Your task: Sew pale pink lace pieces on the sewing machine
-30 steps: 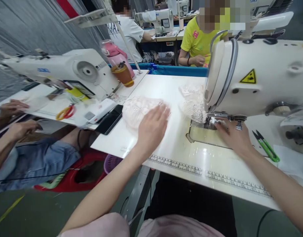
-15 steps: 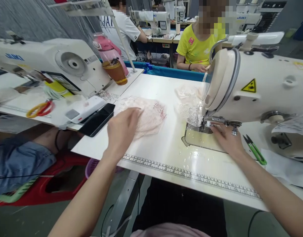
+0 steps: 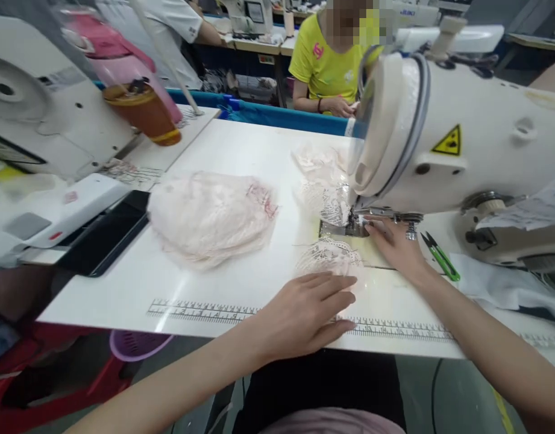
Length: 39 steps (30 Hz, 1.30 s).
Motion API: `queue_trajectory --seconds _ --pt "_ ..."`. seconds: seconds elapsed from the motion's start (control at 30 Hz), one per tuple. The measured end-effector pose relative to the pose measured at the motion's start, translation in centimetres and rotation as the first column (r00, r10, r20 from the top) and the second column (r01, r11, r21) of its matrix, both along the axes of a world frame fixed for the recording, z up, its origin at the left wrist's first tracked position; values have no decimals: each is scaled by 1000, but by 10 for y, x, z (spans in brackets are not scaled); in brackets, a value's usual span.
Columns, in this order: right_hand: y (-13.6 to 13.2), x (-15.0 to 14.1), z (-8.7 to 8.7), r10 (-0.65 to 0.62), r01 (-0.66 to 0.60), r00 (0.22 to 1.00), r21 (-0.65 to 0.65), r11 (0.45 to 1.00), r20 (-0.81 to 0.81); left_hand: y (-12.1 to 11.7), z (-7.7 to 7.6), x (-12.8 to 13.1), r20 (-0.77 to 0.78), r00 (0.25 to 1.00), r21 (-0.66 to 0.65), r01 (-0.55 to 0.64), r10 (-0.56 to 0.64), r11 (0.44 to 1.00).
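My left hand lies over the table's front part with its fingers apart and outstretched, its fingertips at the near edge of a pale pink lace piece. My right hand rests beside the presser foot of the white sewing machine; its fingers reach toward the foot, partly hidden by metal fittings. Another sheer lace piece lies behind and left of the foot. Left of it is a stack of sheer pale pink fabric pieces with reddish threads at its right end.
Green thread snips lie right of my right hand. A black phone and a white device are at the left edge. A brown cup and pink bottle stand behind. A person in yellow sits opposite.
My left hand has moved right from the stack to the front of the machine, and a lace piece now lies before the presser foot. My right hand stays beside the foot. The view has shifted right.
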State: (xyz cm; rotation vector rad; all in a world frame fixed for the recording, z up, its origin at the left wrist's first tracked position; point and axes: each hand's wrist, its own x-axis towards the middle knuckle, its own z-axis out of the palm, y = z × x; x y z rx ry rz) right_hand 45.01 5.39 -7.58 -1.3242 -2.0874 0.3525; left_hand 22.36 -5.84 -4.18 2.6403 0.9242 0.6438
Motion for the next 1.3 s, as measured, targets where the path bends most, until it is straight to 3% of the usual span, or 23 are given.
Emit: queue_trajectory --seconds 0.17,0.27,0.33,0.5,0.6,0.83,1.0,1.17,1.3 --pt "-1 1 -1 170 -166 985 141 976 -13 2 1 2 -63 955 93 -283 289 955" --pt "-6 0 0 382 -387 921 252 887 71 11 3 1 -151 964 106 -206 220 973" --pt "-10 -2 0 451 -473 881 312 824 143 17 3 2 -150 978 89 -135 148 987" --pt "-12 -5 1 485 -533 846 316 785 222 30 -2 11 -155 952 292 -212 265 933" --pt "-11 -4 4 451 -515 855 322 795 255 37 -10 15 -217 933 379 -190 286 906" --pt "-13 -3 8 216 -372 899 407 834 380 67 -20 13 -290 930 364 -110 225 925" --pt "-20 -6 7 12 -267 862 434 860 507 84 -23 11 -244 947 375 -107 210 921" --pt "-25 -8 4 -62 -191 836 397 898 544 91 -25 10 -205 957 333 -130 206 934" --pt "-25 -8 4 -75 -204 822 415 887 565 94 -27 10 -179 963 330 -132 199 935"
